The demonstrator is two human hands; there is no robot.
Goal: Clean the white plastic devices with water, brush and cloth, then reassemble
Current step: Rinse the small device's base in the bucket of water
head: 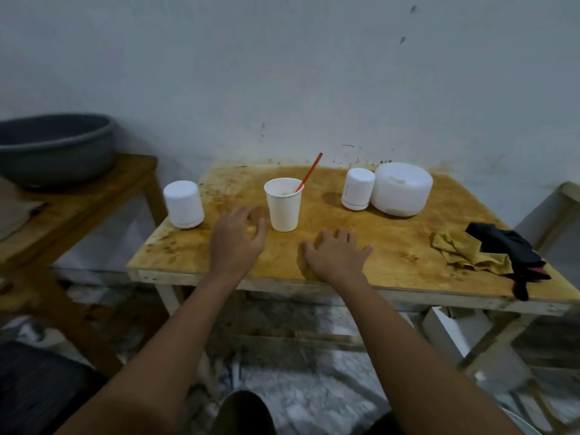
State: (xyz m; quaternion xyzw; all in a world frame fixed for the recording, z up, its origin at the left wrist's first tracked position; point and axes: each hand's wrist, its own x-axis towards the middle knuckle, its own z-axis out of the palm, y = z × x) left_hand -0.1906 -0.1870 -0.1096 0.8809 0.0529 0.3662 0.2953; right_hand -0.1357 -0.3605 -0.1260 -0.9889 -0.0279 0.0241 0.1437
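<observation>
Reaching out over the table (392, 246) in the head view, both hands are bare and hold nothing. The left hand (238, 243) hangs with its fingers loosely curved and spread, thumb out toward the right. The right hand (337, 259) is palm down with fingers splayed, low over the wood near the table's front edge; whether it touches the surface cannot be told.

Just beyond and to the right of the left hand stands a white cup (284, 205), upright, close to the thumb but apart from it. A red-handled stick (309, 172) leans out of the cup toward the upper right; its lower end is hidden inside. To the left of the left hand, near the table's left edge, a small white device (184, 204) stands upright.

Beyond the right hand, near the back of the table, a second small white device (357, 189) stands just beside a large white device (401, 188), which is wider and rounder; the two look to be touching. Well to the right of the right hand lies a crumpled yellow cloth (467, 252), with a black cloth (508, 249) lying partly over it and drooping past the front edge.

Far to the left of the left hand, a grey basin (53, 149) sits on a side table (94, 196). A pale, marked wall (282, 73) rises behind everything.
</observation>
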